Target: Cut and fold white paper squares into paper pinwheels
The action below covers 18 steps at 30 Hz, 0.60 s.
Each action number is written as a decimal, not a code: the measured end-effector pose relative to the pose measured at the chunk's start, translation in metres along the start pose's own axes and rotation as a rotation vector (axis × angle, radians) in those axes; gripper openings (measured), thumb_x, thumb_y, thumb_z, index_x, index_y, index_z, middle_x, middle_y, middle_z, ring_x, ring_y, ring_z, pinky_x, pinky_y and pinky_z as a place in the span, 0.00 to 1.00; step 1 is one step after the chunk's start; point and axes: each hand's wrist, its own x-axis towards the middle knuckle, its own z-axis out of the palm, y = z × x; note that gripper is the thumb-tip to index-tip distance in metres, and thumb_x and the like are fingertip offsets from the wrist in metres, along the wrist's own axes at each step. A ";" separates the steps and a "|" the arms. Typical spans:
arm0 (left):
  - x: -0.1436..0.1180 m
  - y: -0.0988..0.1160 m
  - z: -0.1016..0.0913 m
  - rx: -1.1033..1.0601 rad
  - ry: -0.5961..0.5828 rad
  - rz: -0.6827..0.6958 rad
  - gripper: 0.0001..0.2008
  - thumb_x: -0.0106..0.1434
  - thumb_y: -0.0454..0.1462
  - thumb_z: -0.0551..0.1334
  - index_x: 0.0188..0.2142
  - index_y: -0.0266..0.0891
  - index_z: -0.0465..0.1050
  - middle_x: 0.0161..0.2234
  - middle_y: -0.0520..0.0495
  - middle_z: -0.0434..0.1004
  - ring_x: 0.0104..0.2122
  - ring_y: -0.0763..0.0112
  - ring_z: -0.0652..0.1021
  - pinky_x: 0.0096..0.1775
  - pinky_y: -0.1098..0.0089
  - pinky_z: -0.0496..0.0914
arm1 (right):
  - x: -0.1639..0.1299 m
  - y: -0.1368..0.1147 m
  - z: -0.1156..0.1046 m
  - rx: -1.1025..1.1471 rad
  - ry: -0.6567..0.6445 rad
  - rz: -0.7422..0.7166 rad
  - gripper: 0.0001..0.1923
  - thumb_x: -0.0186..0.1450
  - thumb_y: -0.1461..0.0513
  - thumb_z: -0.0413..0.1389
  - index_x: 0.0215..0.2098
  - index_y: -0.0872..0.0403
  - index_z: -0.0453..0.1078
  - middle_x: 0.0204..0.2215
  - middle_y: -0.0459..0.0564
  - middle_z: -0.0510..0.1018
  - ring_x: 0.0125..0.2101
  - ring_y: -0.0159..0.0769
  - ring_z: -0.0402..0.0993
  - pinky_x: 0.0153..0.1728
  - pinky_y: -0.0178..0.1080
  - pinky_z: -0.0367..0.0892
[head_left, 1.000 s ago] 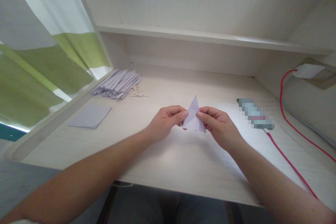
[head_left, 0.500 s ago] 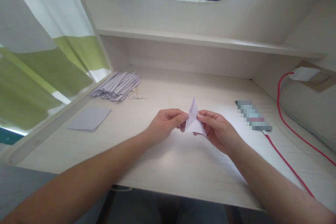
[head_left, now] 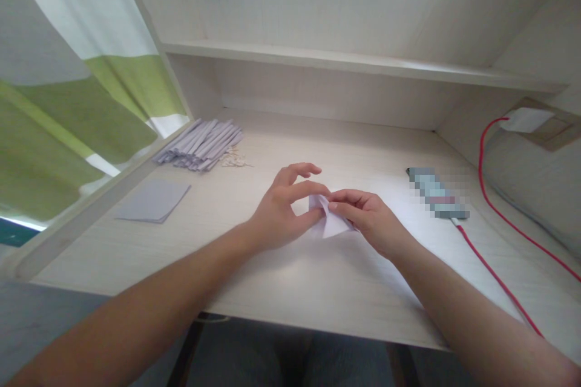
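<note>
A folded piece of white paper [head_left: 336, 225] is held between both hands just above the desk, its folds partly hidden by fingers. My left hand [head_left: 290, 205] pinches its left side between thumb and index finger, with the other fingers raised and spread. On the paper's upper right edge, my right hand [head_left: 370, 217] grips with thumb and fingers closed. Left of my left hand lies a small stack of flat paper sheets [head_left: 152, 201]. Behind that stack is a pile of rolled paper sticks [head_left: 200, 144], with several thin, pale string-like bits [head_left: 233, 158] beside it.
A phone [head_left: 436, 193] with a blurred screen lies on the desk [head_left: 290, 296] at right. Its red cable [head_left: 494, 278] runs to the front edge. Another stretch of red cable meets a white plug [head_left: 526, 120] on the right wall. A shelf [head_left: 318, 63] spans the back; a curtain [head_left: 122, 84] hangs left.
The paper has tipped from standing with its point up to lying lower and flatter. My left hand's fingers have lifted and spread, its index finger now over the paper's top.
</note>
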 end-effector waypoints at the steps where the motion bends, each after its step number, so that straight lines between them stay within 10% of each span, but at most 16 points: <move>1: 0.000 -0.001 0.000 0.002 -0.011 0.000 0.08 0.65 0.32 0.67 0.43 0.43 0.81 0.53 0.42 0.77 0.57 0.60 0.75 0.60 0.57 0.68 | 0.000 0.001 0.000 -0.032 -0.003 -0.042 0.14 0.61 0.54 0.68 0.42 0.52 0.82 0.29 0.45 0.80 0.27 0.32 0.70 0.28 0.36 0.62; 10: 0.001 -0.003 0.003 0.043 -0.063 -0.330 0.07 0.71 0.39 0.62 0.40 0.41 0.78 0.35 0.52 0.81 0.35 0.70 0.79 0.37 0.69 0.69 | -0.004 0.000 0.004 -0.238 0.052 -0.315 0.19 0.73 0.47 0.55 0.38 0.52 0.79 0.33 0.48 0.80 0.33 0.36 0.76 0.34 0.38 0.70; 15: 0.002 -0.001 0.003 0.014 -0.083 -0.354 0.05 0.68 0.38 0.63 0.41 0.41 0.76 0.38 0.51 0.81 0.37 0.69 0.79 0.40 0.69 0.71 | -0.004 0.002 0.003 -0.209 0.066 -0.279 0.11 0.67 0.55 0.65 0.43 0.53 0.78 0.35 0.49 0.83 0.33 0.38 0.77 0.35 0.39 0.70; 18: 0.002 -0.002 0.005 -0.033 -0.026 -0.380 0.20 0.61 0.38 0.70 0.53 0.43 0.73 0.47 0.47 0.80 0.45 0.65 0.79 0.43 0.68 0.72 | -0.003 0.002 0.001 -0.175 0.125 -0.280 0.09 0.65 0.57 0.65 0.41 0.53 0.78 0.34 0.48 0.83 0.32 0.38 0.76 0.34 0.39 0.69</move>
